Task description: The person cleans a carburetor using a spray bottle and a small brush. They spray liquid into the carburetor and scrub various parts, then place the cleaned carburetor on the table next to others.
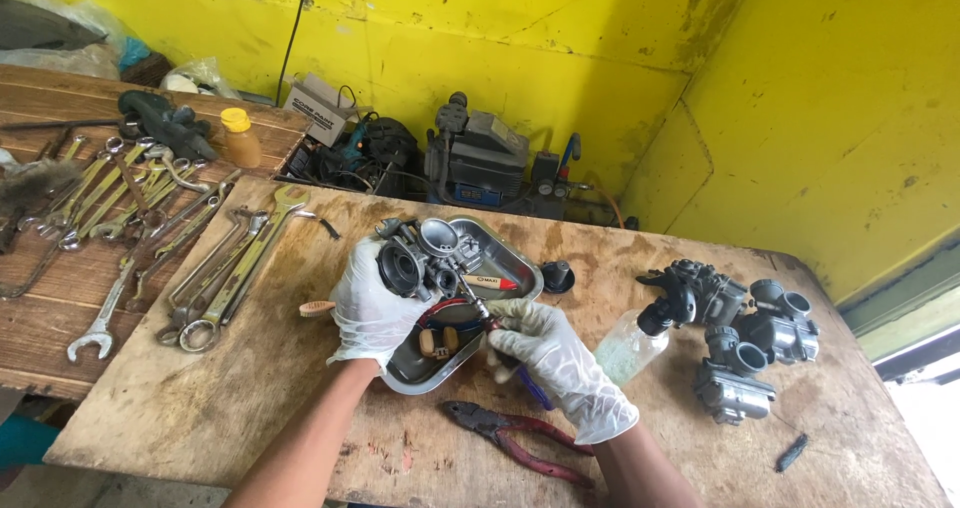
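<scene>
One carburetor (418, 256) sits in the curled fingers of the gloved left hand (372, 308), lifted just above the metal tray (520, 268), its round throat turned outward. The right hand (552, 356), also gloved, has its fingers closed on a screwdriver (500, 343) whose tip meets the underside of the carburetor, just beyond the left fingertips. Judging by the small brown parts (438, 341) lying loose in the tray below both hands, some pieces are already off, while the body looks largely assembled. Red-handled pliers (515, 436) lie on the bench (250, 388) near the right wrist; a spray bottle (640, 338) and more carburetors (745, 343) stand beyond the right hand, and wrenches (215, 268) spread out past the left.
</scene>
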